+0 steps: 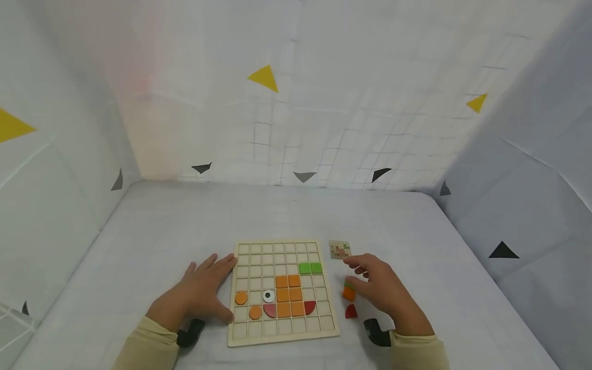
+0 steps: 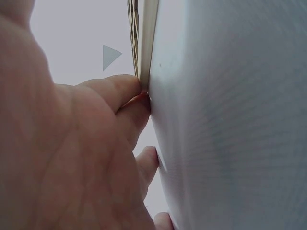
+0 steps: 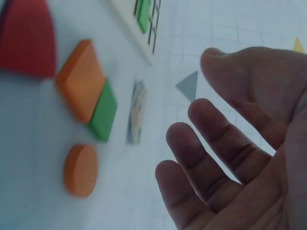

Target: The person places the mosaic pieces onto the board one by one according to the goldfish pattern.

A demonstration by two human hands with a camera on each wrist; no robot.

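Note:
A pale wooden grid board (image 1: 284, 327) lies on the table. My left hand (image 1: 196, 295), fingers spread, touches its left edge with fingertips and thumb. In the left wrist view, fingertips (image 2: 129, 84) meet the board's side (image 2: 147, 38). My right hand (image 1: 379, 285) hovers right of the board, fingers loosely bent, nothing between them. Beneath and beside it lie an orange square tile (image 3: 81, 81), a green tile (image 3: 104, 110), a red quarter-round tile (image 1: 351, 311) and an orange disc (image 3: 82, 170); the hand hides the disc in the head view.
On the board sit several orange squares (image 1: 282, 295), two orange discs (image 1: 241, 298), an eye disc (image 1: 268, 296), pink (image 1: 270, 310) and red (image 1: 310, 307) quarter-rounds and two green tiles (image 1: 304, 268). A small pattern card (image 1: 339, 248) lies beyond my right hand. White walls (image 1: 296, 128) enclose the table.

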